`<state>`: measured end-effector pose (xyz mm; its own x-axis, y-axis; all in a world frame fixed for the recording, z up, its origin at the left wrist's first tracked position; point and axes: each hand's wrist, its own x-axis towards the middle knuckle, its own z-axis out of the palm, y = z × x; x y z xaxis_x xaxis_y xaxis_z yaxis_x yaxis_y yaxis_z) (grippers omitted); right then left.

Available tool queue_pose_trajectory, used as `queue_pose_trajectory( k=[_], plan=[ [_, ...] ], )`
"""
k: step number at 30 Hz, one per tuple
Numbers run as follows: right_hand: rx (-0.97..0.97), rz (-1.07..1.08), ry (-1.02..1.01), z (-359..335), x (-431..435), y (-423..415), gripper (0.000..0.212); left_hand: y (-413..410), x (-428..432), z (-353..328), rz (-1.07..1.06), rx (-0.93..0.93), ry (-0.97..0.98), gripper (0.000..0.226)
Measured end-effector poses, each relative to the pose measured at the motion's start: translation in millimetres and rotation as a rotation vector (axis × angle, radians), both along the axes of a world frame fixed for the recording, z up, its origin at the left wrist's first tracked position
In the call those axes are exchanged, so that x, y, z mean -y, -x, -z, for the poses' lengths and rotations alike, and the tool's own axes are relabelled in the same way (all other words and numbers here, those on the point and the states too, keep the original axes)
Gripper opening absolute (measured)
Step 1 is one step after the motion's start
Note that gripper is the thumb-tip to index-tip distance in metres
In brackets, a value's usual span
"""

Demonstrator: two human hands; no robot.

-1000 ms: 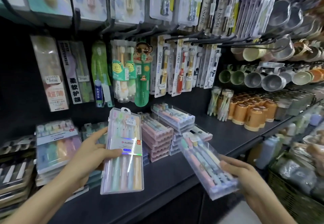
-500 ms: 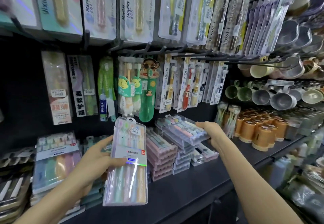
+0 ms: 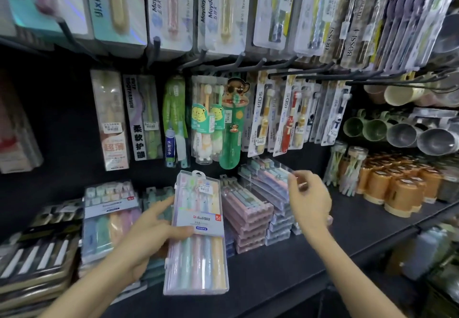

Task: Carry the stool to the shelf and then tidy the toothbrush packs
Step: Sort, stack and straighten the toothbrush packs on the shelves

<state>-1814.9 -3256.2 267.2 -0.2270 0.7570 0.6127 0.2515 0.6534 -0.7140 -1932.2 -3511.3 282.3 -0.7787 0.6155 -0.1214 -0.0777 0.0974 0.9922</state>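
— Where were your hands at that moment?
— My left hand [image 3: 146, 233] gripped a clear five-brush pack [image 3: 198, 243], thumb across its label, in front of the shelf [image 3: 323, 255]. My right hand [image 3: 308, 198] was at the corner of the top pack [image 3: 268, 176] on a stack, fingers loosely curled. If it pinched the pack, I cannot tell.
— How far was the tidying?
— Partly done, I judged. The stool was not visible, and one pack was not yet placed. The cases were hard, glossy, flat rectangles with pastel handles inside.

A dark shelf [image 3: 360, 220] runs before a black back panel [image 3: 62, 118], with orange cups [image 3: 400, 189] and mugs [image 3: 401, 135] at right.
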Motion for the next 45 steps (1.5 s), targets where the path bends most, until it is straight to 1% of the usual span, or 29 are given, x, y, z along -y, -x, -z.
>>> queue_pose_trajectory(
  k=[1, 2, 3, 4, 6, 8, 9, 10, 12, 14, 16, 18, 20, 23, 24, 26, 29, 31, 33, 34, 35, 36, 37, 38, 39, 40, 42, 43, 45],
  plan=[
    [-0.004, -0.209, 0.045, 5.0, 28.0, -6.7, 0.011, -0.8, 1.6, 2.2, -0.003, 0.011, -0.01, 0.075],
    [0.047, -0.421, 0.131, 9.5, 56.1, -12.9, 0.014, -2.9, 2.9, 3.9, -0.002, 0.018, -0.02, 0.072],
    [0.122, -0.602, 0.238, 15.0, 80.0, -17.4, 0.021, -6.2, 4.2, 5.7, 0.0, 0.021, -0.029, 0.069],
    [0.185, -0.739, 0.351, 21.1, 98.8, -20.0, 0.029, -9.4, 4.9, 8.3, -0.004, 0.022, -0.039, 0.067],
    [0.148, -0.945, 0.607, 34.5, 123.4, -20.7, 0.043, -17.4, 6.8, 13.1, -0.029, 0.027, -0.074, 0.063],
    [0.014, -0.996, 0.793, 45.4, 132.7, -20.1, 0.057, -25.2, 11.4, 17.0, -0.021, -0.011, -0.091, 0.052],
    [-0.043, -0.981, 0.829, 48.0, 134.3, -20.1, 0.058, -26.8, 15.5, 18.8, -0.012, -0.067, -0.069, 0.045],
    [-0.089, -0.966, 0.839, 48.8, 134.0, -20.4, 0.055, -25.5, 21.2, 21.0, -0.016, -0.158, -0.03, 0.037],
    [-0.126, -0.926, 0.845, 46.6, 132.9, -18.3, 0.042, -14.1, 39.0, 27.2, -0.113, -0.43, 0.084, 0.018],
    [-0.126, -0.905, 0.846, 40.1, 136.3, -14.3, 0.035, 2.0, 65.0, 31.9, -0.282, -0.725, 0.189, 0.011],
    [-0.126, -0.916, 0.817, 27.6, 147.2, -5.9, 0.027, 13.8, 95.0, 34.1, -0.434, -0.91, 0.227, 0.008],
    [-0.129, -0.937, 0.78, 12.0, 163.0, 9.6, 0.024, 19.8, 123.3, 34.8, -0.531, -1.013, 0.278, 0.006],
    [-0.081, -0.957, 0.729, -1.6, 182.3, 32.1, 0.025, 25.5, 148.5, 39.4, -0.572, -1.081, 0.309, 0.002],
    [0.044, -0.923, 0.647, -9.6, 209.2, 74.0, 0.02, 39.8, 180.4, 51.4, -0.558, -1.127, 0.379, 0.034],
    [0.063, -0.882, 0.636, -10.8, 217.3, 86.8, 0.016, 46.5, 190.3, 57.5, -0.552, -1.172, 0.414, 0.04],
    [0.126, -0.757, 0.55, -11.7, 230.1, 108.3, 0.012, 57.1, 209.9, 70.7, -0.542, -1.254, 0.506, 0.043],
    [0.379, -0.453, 0.288, -9.1, 235.6, 126.2, 0.03, 73.5, 235.8, 90.0, -0.482, -1.304, 0.635, 0.045],
    [0.503, -0.293, 0.134, -7.0, 234.3, 129.6, 0.036, 82.7, 248.1, 100.6, -0.409, -1.302, 0.714, 0.049],
    [0.523, -0.204, 0.035, -7.1, 237.0, 127.2, 0.036, 87.9, 256.3, 106.3, -0.33, -1.29, 0.776, 0.058],
    [0.468, -0.161, -0.04, -6.8, 241.8, 123.1, 0.035, 89.5, 261.1, 108.7, -0.31, -1.269, 0.787, 0.058],
    [0.358, -0.138, -0.14, -4.2, 248.7, 118.3, 0.031, 89.4, 266.8, 110.0, -0.307, -1.24, 0.788, 0.055],
    [0.215, -0.153, -0.251, -1.8, 260.9, 111.5, 0.025, 89.2, 273.8, 112.5, -0.319, -1.217, 0.788, 0.051],
    [0.082, -0.217, -0.333, 2.5, 277.9, 105.6, 0.02, 89.5, 282.8, 116.3, -0.337, -1.202, 0.804, 0.048],
    [0.008, -0.331, -0.377, 6.7, 300.4, 99.9, 0.018, 90.8, 293.6, 120.8, -0.357, -1.185, 0.82, 0.046],
    [-0.007, -0.493, -0.379, 12.3, 324.5, 97.2, 0.018, 92.5, 306.4, 125.8, -0.376, -1.157, 0.839, 0.045],
    [0.029, -0.666, -0.352, 19.6, 347.9, 98.4, 0.018, 95.7, 319.9, 131.3, -0.393, -1.124, 0.861, 0.045],
    [0.185, -0.94, -0.291, 36.5, 388.7, 111.0, 0.023, 102.8, 349.7, 141.8, -0.432, -1.079, 0.938, 0.044],
    [0.29, -1.015, -0.304, 45.5, 406.4, 122.3, 0.028, 106.6, 364.7, 145.5, -0.458, -1.074, 0.973, 0.044],
    [0.476, -1.087, -0.367, 65.4, 435.9, 152.8, 0.036, 112.5, 392.5, 146.4, -0.506, -1.091, 1.012, 0.045]
  ],
)
